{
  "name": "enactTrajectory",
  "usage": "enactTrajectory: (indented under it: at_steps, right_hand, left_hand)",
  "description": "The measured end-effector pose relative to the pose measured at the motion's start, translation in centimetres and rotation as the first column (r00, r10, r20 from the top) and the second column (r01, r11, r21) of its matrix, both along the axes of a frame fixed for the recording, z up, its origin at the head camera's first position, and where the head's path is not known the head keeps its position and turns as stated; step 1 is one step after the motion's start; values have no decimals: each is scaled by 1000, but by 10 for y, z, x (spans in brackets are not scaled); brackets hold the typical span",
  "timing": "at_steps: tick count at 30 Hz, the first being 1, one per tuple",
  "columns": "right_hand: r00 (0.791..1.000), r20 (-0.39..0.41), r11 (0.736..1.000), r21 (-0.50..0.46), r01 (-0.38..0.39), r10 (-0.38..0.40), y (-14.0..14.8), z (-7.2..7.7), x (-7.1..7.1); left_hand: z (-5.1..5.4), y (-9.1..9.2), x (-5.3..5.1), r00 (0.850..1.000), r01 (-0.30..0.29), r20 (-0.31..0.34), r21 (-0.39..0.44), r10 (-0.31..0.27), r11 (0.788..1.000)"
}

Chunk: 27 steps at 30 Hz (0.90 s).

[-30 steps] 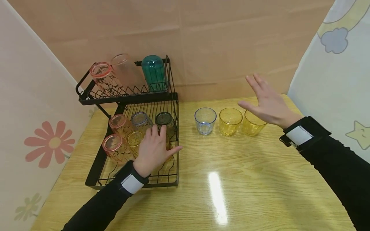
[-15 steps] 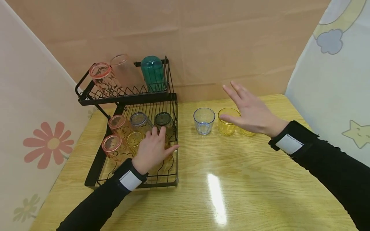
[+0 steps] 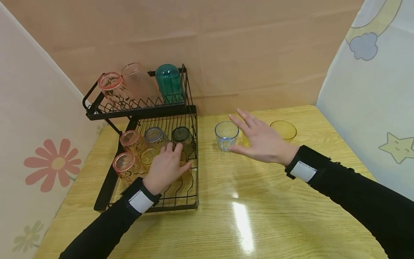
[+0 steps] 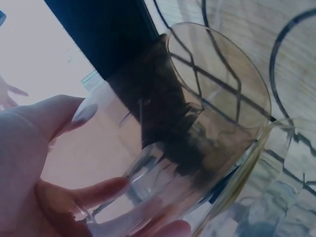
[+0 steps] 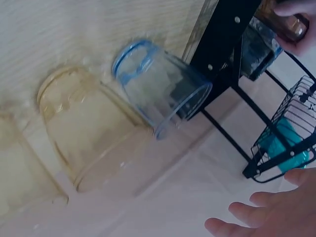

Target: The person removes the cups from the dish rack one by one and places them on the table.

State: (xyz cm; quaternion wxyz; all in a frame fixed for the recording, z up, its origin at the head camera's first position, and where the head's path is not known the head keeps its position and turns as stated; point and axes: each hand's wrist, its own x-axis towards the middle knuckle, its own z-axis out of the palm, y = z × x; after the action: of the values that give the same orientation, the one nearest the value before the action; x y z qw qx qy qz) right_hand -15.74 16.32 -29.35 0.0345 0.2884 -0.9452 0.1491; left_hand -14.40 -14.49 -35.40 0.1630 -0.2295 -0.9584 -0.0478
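Left hand [image 3: 164, 171] is around an upturned amber glass [image 4: 185, 131] in the rack [image 3: 176, 208], can't tell if gripping; might slip. Right hand [image 3: 258, 140], empty and splayed, could topple the blue-rimmed glass [image 3: 225, 138] dipping low.

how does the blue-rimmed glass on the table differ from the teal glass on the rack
The blue-rimmed glass is nearly clear below its rim; the teal glass is coloured throughout. The blue-rimmed glass stands mouth up on the table; the teal glass sits upside down on the rack. Both are transparent.
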Motion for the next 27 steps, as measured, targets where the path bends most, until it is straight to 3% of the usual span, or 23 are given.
enactTrajectory:
  at_steps: [13, 18, 23, 27]
  right_hand:
    - [998, 57, 997, -73, -30, 34, -25, -22, 5]
    - [993, 113, 990, -144, 2, 15, -31, -31, 4]
    - [981, 195, 962, -270, 51, 3, -43, -39, 4]
    - [974, 226, 919, -387, 78, 12, -55, -44, 4]
  left_hand:
    - [27, -10, 7, 1000, -21, 10, 65, 20, 998]
    - [33, -14, 9, 997, -39, 66, 167, 29, 985]
    - [35, -19, 10, 987, -80, 156, 343, 27, 936]
    - [33, -21, 9, 977, -93, 211, 509, -19, 856]
